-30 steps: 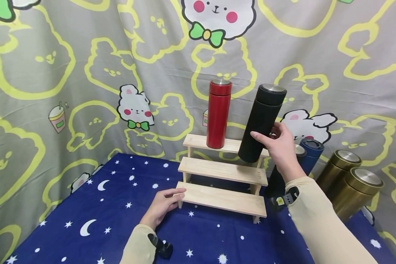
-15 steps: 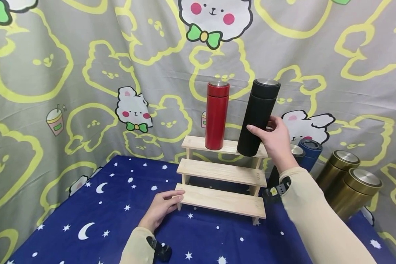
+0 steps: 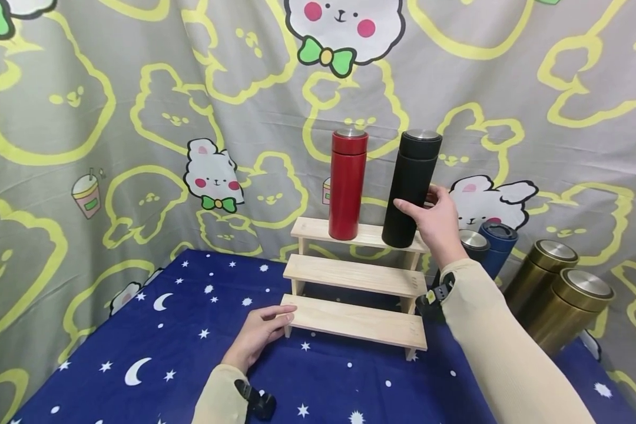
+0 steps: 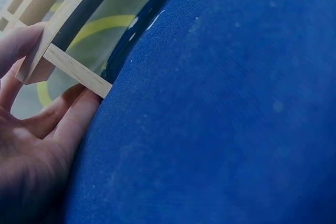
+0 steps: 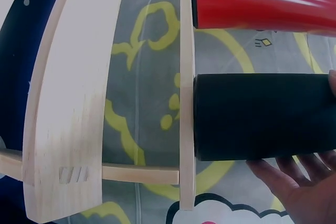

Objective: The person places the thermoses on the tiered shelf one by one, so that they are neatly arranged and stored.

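My right hand grips the lower half of a black bottle, which stands nearly upright at the right of the top shelf. The right wrist view shows the black bottle's base against the shelf edge, with the right hand's fingers around its side. To its left a red bottle stands on the same wooden rack. My left hand holds the left end of the bottom shelf; in the left wrist view the left hand's thumb and fingers are around the rack's corner.
Right of the rack stand a dark bottle, a blue bottle and two gold bottles. The dark blue cloth with stars lies under everything, and a patterned curtain hangs behind the rack.
The black bottle, tilted and over the front of the top shelf earlier, has moved left and back and is more upright on that shelf. My left hand has stayed at the bottom shelf.
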Motion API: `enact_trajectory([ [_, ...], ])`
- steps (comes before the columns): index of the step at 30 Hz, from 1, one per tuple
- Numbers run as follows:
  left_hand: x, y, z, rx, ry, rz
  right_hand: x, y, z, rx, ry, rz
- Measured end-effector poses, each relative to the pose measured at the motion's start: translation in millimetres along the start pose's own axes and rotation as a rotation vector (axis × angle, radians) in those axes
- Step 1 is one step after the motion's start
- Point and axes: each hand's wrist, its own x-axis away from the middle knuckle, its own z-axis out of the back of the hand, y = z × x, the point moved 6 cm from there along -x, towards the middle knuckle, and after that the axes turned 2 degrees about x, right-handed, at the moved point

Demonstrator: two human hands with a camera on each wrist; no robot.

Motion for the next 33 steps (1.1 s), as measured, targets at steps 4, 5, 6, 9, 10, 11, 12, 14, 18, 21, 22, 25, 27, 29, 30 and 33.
enact_trajectory([
  [4,1.0,0.0,0.3,-0.001,-0.002,0.003,-2.3,1,-1,0.002,-0.002,-0.002],
  [5,1.4,0.1,0.2,0.000,-0.003,0.004,-2.7,1,-1,0.008,-0.004,0.000],
  [6,1.7,0.1,0.1,0.000,-0.005,0.004,-3.0,1,-1,0.011,-0.005,0.002],
  [9,2.0,0.5,0.0,-0.002,-0.004,0.003,-3.4,1,-1,0.012,-0.007,0.006],
  [10,1.9,0.8,0.1,-0.004,-0.003,0.002,-3.4,2,-1,0.010,-0.008,0.005],
  [11,1.8,1.1,0.1,-0.006,-0.001,0.001,-3.1,2,-1,0.008,-0.011,0.002],
  [12,1.6,1.3,0.3,-0.009,0.001,-0.001,-2.8,2,-1,0.003,-0.012,0.001],
  [14,0.9,1.6,0.8,-0.011,0.007,-0.002,-2.0,3,-2,0.000,-0.014,0.000],
  [18,0.3,2.1,1.6,-0.001,0.005,-0.006,0.7,3,-2,0.000,-0.023,0.023],
  [21,0.6,3.2,2.1,0.003,-0.001,-0.019,3.1,4,-3,-0.009,-0.035,0.039],
  [22,0.8,3.6,2.4,0.002,-0.001,-0.023,3.8,4,-2,-0.015,-0.039,0.042],
  [25,0.6,3.8,3.0,-0.004,0.005,-0.031,7.4,5,1,-0.022,-0.038,0.035],
  [27,0.0,3.0,2.8,-0.001,0.005,-0.023,11.8,4,5,-0.019,-0.033,0.026],
  [29,-0.3,2.5,1.9,-0.003,0.005,-0.020,17.2,3,10,-0.015,-0.029,0.025],
  [30,-0.3,2.5,1.4,-0.002,0.004,-0.019,20.5,2,13,-0.014,-0.027,0.027],
  [33,-1.1,3.8,0.0,-0.004,0.004,-0.024,29.2,-1,20,-0.006,-0.019,0.047],
])
